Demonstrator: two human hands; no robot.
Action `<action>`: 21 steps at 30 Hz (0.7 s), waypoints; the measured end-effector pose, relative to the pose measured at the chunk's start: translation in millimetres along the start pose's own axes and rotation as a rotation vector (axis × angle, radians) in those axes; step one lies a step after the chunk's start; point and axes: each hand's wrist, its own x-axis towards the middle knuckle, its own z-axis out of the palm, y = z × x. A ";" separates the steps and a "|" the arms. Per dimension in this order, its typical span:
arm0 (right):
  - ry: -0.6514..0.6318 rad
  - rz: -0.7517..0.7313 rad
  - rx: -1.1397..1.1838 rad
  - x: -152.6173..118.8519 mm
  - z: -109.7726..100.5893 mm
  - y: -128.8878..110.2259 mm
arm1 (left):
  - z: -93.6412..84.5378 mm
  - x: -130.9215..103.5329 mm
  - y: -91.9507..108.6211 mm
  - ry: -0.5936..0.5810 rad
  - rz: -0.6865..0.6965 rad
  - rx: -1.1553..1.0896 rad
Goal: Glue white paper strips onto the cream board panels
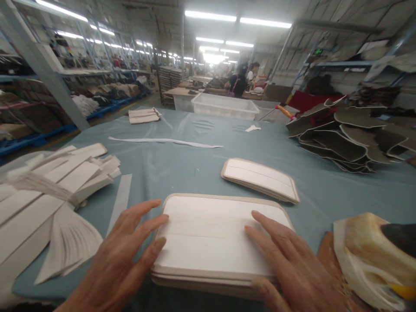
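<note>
A stack of white rounded panels with beige edging [208, 251] lies near the front of the blue-green covered table. My left hand [130, 247] is at the stack's left end, fingers apart, with fingertips touching its edge. Across the right end rests my right hand [286, 255], its fingers spread on the top panel and the thumb at the near edge. Neither hand is closed round anything. Just beyond the stack sits a smaller pile of similar panels [260, 175], set at a slant.
Bundles of white strips [65, 182] cover the table's left side. Dark pieces with pale edges [347, 130] are heaped at the right. A stained whitish object [364, 255] stands at the near right. Farther off are a narrow white strip [165, 141], a folded bundle [144, 115] and a white bin [224, 106].
</note>
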 end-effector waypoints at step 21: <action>0.022 0.033 0.191 15.1 -7.5 -17.6 | -10.9 20.8 1.0 -0.050 0.100 0.033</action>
